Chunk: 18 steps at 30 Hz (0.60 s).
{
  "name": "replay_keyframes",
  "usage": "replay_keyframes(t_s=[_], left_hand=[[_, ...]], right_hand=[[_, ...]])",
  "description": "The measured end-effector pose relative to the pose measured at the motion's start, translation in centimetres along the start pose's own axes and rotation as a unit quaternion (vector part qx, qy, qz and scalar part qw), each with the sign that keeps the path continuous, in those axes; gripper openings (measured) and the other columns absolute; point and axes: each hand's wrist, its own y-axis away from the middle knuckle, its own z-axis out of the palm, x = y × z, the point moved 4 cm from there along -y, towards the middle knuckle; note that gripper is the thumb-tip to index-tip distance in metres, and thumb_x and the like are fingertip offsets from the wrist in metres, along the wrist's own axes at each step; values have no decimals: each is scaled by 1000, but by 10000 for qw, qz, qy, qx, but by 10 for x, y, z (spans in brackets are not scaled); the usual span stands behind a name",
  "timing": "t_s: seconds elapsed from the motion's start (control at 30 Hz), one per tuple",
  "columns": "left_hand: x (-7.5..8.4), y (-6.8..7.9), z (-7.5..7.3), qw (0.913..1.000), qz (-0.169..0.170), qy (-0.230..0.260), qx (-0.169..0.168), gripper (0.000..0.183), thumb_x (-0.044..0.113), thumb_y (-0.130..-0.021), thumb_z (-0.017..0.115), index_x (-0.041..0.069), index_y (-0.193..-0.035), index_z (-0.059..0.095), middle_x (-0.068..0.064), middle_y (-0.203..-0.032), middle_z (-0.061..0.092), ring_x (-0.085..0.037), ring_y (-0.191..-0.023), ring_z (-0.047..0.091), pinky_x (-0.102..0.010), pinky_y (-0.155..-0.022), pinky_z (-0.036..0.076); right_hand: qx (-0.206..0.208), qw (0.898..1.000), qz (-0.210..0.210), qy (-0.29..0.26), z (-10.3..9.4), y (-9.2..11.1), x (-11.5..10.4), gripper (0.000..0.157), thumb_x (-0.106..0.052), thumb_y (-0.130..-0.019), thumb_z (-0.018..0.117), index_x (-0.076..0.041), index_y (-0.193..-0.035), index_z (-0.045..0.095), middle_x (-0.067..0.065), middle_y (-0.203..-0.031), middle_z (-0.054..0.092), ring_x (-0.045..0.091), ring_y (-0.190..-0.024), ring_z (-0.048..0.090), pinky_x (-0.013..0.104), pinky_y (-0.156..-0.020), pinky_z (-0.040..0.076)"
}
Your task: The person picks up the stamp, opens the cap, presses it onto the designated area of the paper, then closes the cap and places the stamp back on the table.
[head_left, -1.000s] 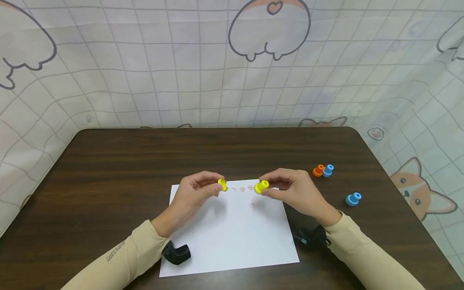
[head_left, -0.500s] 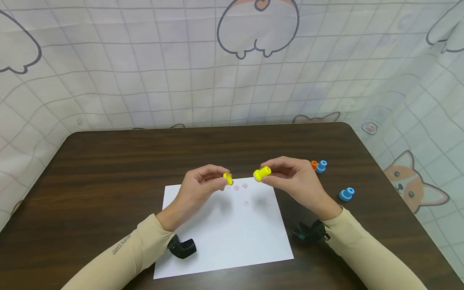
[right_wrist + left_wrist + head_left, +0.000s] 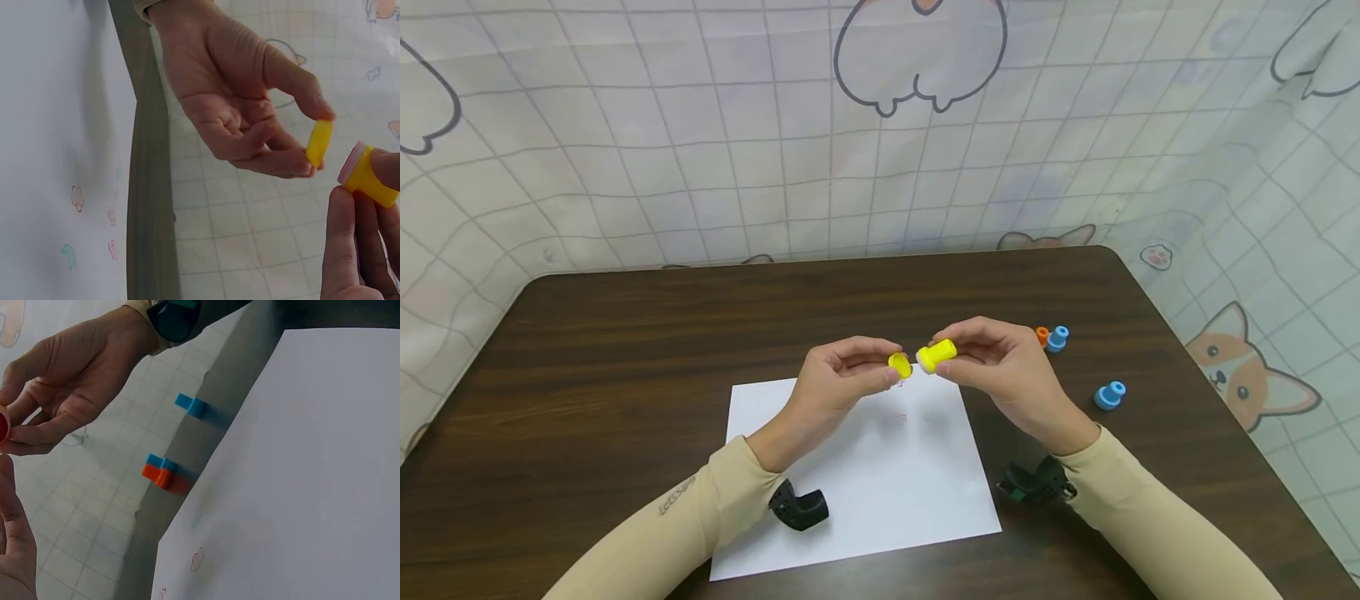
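In the head view, the left hand pinched a cap and the right hand gripped a yellow stamp, tilted, just beside the cap, both above the far edge of the paper on the worktop. To the right stood an orange stamp beside a blue one, with another blue stamp nearer.

In the left wrist view, a red face showed at the frame's edge, at the right hand's fingertips.

In the right wrist view, a gap separated cap and yellow stamp; red and blue-green prints marked the paper.
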Motion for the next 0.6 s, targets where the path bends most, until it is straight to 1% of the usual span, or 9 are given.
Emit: replay_keyframes(t_s=[0.07,0.2,0.43,0.6], left_hand=[[0,-2,3,10000,1,19,-33,39,10,-89,80,-3,-125,68,-2,-114,76,-12,-101,76,-31,-95,62],[-2,-5,7,9999,2,94,-107,38,9,-89,80,-3,-123,68,-2,-112,77,-13,-101,77,-33,-96,62],[-3,-8,12,9996,4,188,-205,37,8,-89,80,-3,-122,68,-1,-111,78,-14,-101,77,-33,-97,62],[-5,-9,14,9997,-9,148,-199,36,8,-89,81,-2,-122,69,-2,-111,78,-14,-101,77,-34,-96,62]], right_hand=[[-49,9999,-53,-91,1,1,-1,26,1,-91,76,-6,-116,74,-2,-111,75,14,-92,74,25,-88,63],[-92,9997,-7,-205,3,1,0,26,1,-90,76,-8,-115,74,-1,-111,74,14,-92,74,26,-89,63],[-57,9999,8,113,2,0,3,30,0,-89,78,1,-118,71,-1,-111,74,15,-93,74,28,-89,64],[8,9992,-76,390,1,0,4,32,-1,-87,80,4,-118,70,-2,-110,75,16,-93,75,28,-88,64]])
